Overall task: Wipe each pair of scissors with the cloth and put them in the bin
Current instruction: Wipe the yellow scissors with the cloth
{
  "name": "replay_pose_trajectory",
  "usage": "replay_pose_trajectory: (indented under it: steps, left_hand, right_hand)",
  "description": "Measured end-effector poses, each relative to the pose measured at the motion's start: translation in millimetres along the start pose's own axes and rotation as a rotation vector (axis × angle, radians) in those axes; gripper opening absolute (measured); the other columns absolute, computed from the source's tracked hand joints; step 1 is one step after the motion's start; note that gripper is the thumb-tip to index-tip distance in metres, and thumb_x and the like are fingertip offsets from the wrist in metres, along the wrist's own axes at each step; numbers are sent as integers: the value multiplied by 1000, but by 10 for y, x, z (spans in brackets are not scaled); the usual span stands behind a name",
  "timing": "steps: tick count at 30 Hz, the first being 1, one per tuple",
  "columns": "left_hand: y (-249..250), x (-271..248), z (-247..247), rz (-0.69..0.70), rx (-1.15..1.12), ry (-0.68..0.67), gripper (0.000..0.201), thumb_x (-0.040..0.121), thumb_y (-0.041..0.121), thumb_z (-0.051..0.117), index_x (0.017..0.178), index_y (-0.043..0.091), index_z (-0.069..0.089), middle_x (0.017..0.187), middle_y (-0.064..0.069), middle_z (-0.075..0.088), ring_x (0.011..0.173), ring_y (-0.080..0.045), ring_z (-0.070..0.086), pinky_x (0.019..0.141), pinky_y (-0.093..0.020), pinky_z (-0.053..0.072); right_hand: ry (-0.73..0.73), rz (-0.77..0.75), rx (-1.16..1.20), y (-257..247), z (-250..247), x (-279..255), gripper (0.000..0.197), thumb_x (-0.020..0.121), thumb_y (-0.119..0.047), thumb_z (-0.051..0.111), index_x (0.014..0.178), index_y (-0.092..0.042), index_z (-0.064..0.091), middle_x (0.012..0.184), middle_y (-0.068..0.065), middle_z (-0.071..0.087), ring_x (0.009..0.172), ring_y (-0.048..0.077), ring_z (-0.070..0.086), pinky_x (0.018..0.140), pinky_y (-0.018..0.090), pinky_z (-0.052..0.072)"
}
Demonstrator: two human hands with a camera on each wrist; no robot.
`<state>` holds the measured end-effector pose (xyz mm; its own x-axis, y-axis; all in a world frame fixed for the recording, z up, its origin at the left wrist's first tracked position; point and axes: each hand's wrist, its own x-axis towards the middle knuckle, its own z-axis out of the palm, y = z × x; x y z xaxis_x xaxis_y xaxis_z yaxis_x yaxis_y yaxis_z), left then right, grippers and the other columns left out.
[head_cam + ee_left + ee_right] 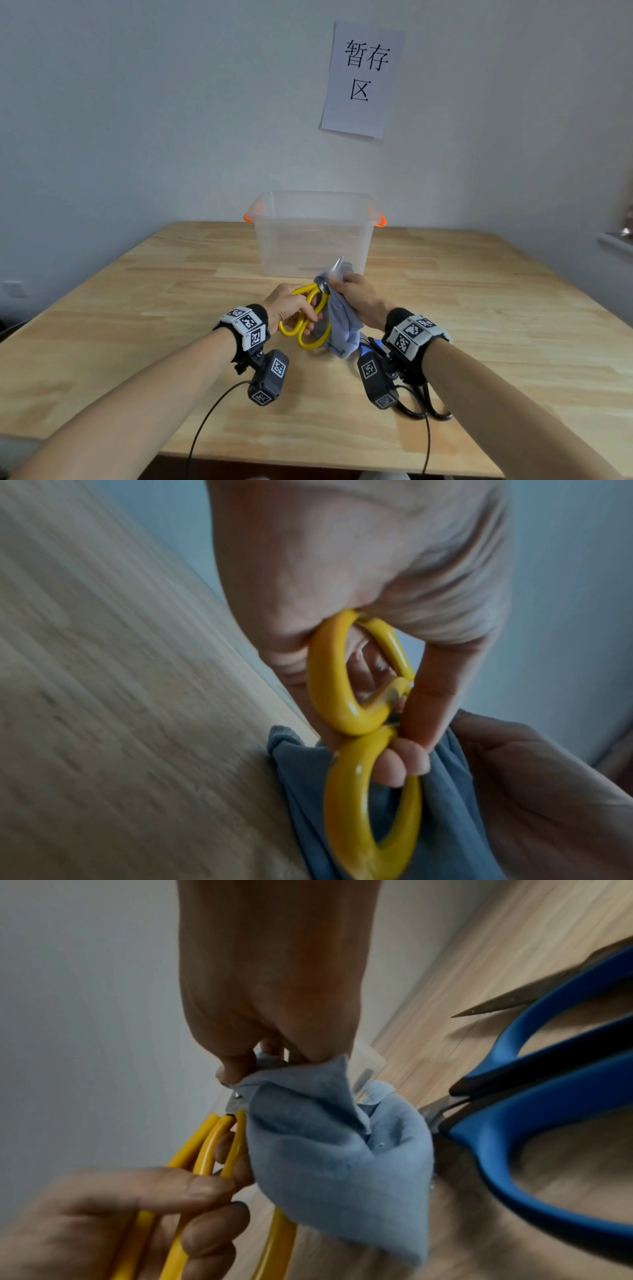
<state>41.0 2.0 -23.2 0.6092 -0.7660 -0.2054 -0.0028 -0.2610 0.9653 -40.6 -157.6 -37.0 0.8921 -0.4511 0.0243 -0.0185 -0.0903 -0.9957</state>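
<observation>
- The left hand grips the yellow scissors by their handles, above the bench's middle.
- The right hand pinches the blue cloth around the blades: wiping seems underway.
- Blue-handled scissors wait on the bench beside the cloth; the bin stands at the far edge.

Wooden table, clear bin, blue-handled scissors lying flat

Yellow scissors: blades mostly wrapped in cloth (tip protrudes). Blue scissors: cut off at right frame edge.
</observation>
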Motion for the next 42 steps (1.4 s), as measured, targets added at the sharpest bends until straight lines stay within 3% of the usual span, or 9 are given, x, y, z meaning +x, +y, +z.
replay_pose_trajectory:
  steps: [4, 8, 13, 19, 25, 28, 34, 39, 42]
  left_hand:
    - [3, 12, 3, -3, 8, -11, 20, 73, -18, 65, 79, 1, 62, 74, -23, 66, 54, -31, 60, 53, -34, 53]
    - [-3, 19, 56, -7, -2, -27, 20, 74, -17, 66, 81, 2, 61, 74, -22, 66, 54, -30, 60, 52, -32, 53]
    - [-4, 41, 68, -4, 22, -10, 22, 75, -17, 67, 87, 1, 62, 72, -20, 67, 55, -29, 61, 53, -33, 55]
    - [27, 57, 56, -6, 58, -16, 23, 76, -16, 67, 90, 2, 63, 78, -22, 68, 56, -28, 63, 56, -33, 56]
    - [33, 61, 51, 6, 64, -14, 22, 76, -16, 67, 90, 1, 64, 78, -20, 69, 58, -28, 64, 57, -33, 56]
    - [32, 49, 41, 10, 74, -18, 22, 75, -16, 68, 89, 0, 64, 78, -21, 68, 56, -27, 64, 55, -32, 55]
    - [27, 13, 40, 15, 126, -36, 22, 74, -17, 70, 84, 1, 61, 69, -19, 66, 52, -25, 64, 51, -29, 54]
    - [-48, -101, 51, -8, 96, -168, 31, 74, -22, 66, 75, 7, 60, 69, -17, 61, 50, -27, 59, 49, -32, 53]
    - [-31, -43, 24, -20, 17, -97, 26, 77, -21, 64, 83, 4, 62, 71, -18, 62, 49, -25, 57, 48, -30, 51]
  right_hand:
    - [-9, -18, -106, 7, 2, -14, 25, 102, -29, 54, 88, -12, 66, 83, 3, 68, 78, 15, 64, 77, 32, 55]
    - [98, -66, -111, 55, 53, -29, 30, 101, -25, 57, 76, -13, 67, 62, -6, 67, 60, 9, 62, 60, 23, 52]
    - [178, -68, -179, 148, 86, 52, 35, 100, -35, 56, 71, -20, 70, 71, -1, 70, 73, 17, 64, 73, 37, 54]
    - [256, -82, -129, 61, 121, 22, 41, 103, -25, 52, 62, -19, 60, 57, -8, 57, 56, 8, 52, 52, 20, 43]
    - [284, -58, -138, 84, 170, 102, 39, 99, -40, 52, 76, -11, 66, 72, 6, 64, 67, 18, 58, 65, 35, 49]
    - [291, -52, -119, 114, 183, 158, 49, 85, -52, 54, 80, -6, 69, 82, 18, 70, 72, 23, 62, 73, 46, 55]
    - [327, -59, -71, 88, 120, 144, 31, 99, -27, 53, 75, -12, 68, 78, 9, 69, 70, 21, 63, 67, 36, 55]
    - [396, 43, 135, 135, -232, 285, 22, 84, -27, 63, 75, -7, 64, 67, 13, 66, 65, 29, 64, 62, 33, 52]
    - [366, 63, 246, 72, -220, 208, 28, 102, -17, 51, 80, -4, 64, 68, 10, 66, 62, 22, 65, 58, 28, 55]
